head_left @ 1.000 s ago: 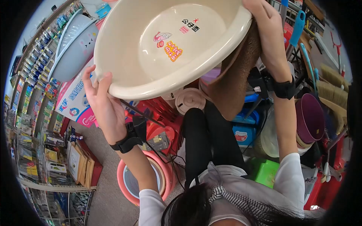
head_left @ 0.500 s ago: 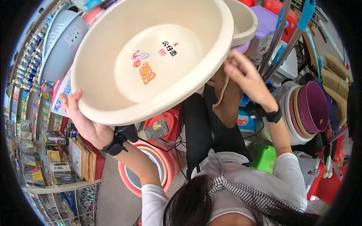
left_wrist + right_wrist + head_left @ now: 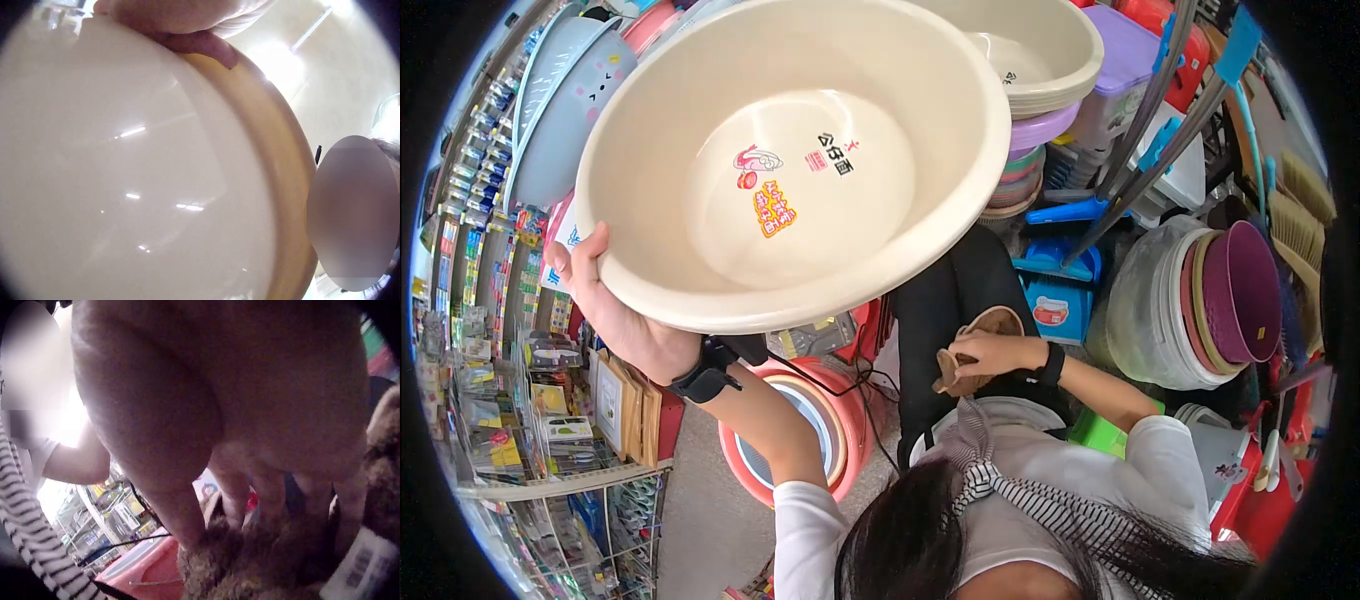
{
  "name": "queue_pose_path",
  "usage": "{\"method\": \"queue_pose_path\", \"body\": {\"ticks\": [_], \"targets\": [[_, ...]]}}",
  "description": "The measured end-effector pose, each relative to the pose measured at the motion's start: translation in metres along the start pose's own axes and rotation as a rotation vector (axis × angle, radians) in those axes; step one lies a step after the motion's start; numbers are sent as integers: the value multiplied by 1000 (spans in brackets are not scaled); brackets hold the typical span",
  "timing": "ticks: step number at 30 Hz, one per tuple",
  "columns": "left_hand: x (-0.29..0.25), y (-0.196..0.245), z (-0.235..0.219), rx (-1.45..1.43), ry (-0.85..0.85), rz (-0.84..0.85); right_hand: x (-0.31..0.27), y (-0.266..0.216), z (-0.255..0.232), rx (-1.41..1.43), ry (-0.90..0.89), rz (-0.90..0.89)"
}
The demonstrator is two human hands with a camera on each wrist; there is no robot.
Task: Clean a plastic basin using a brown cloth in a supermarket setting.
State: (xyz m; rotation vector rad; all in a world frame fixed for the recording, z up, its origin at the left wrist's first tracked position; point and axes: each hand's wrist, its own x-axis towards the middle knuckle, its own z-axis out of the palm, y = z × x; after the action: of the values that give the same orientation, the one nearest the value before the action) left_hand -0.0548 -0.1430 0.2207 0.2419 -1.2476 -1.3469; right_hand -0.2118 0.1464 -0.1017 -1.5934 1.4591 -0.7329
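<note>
One cream basin (image 3: 880,230) with bright prints (image 3: 773,208) tilts up, left hand (image 3: 625,310) gripping its edge; the right hand (image 3: 995,355) clutches brown cloth (image 3: 997,320) above the lap (image 3: 925,340). Left wrist: glossy, amber-looking rim (image 3: 284,162). Right wrist: fuzzy, white tag (image 3: 359,565).

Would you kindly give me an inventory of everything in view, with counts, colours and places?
Large basin: one, cream, tilted, in left hand
Fuzzy cloth item: one, brown, in right hand
Basin stack: one, cream, behind the large basin
Character basins: two, blue-grey, upper left
Tub: one, pink, floor
Dustpan: one, blue, beyond the legs
Basket: one, purple, right
Small packaged goods: uncountable, multicoloured, left shelves
Left hand, right hand: one each
</note>
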Motion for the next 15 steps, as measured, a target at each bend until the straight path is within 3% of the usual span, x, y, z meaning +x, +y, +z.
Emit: {"method": "queue_pose_path", "body": {"ticks": [2,3,4,5,6,7,9,12,15], "targets": [[4,3,-3,64,-49,55,-3,-7,-21,44,99,-76],[8,5,-5,-110,-32,-70,-7,-26,-42,-1,96,53],[11,5,-7,-285,-15,-192,-11,-25,-54,23,183,-24],[9,3,-4,-285,-16,-196,-15,-45,-77,89,214,48],[6,1,1,-212,27,-135,-19,-56,-92,201,383,-3],[5,0,5,-141,73,-70,-27,-85,-114,431,474,93],[7,-5,5,-169,89,-27,-36,-140,-152,597,630,-10],[9,-9,7,-249,84,28,-39,-206,-190,580,817,-135],[12,-8,24,-309,62,104,-38,-239,-233,348,858,-279]]}}
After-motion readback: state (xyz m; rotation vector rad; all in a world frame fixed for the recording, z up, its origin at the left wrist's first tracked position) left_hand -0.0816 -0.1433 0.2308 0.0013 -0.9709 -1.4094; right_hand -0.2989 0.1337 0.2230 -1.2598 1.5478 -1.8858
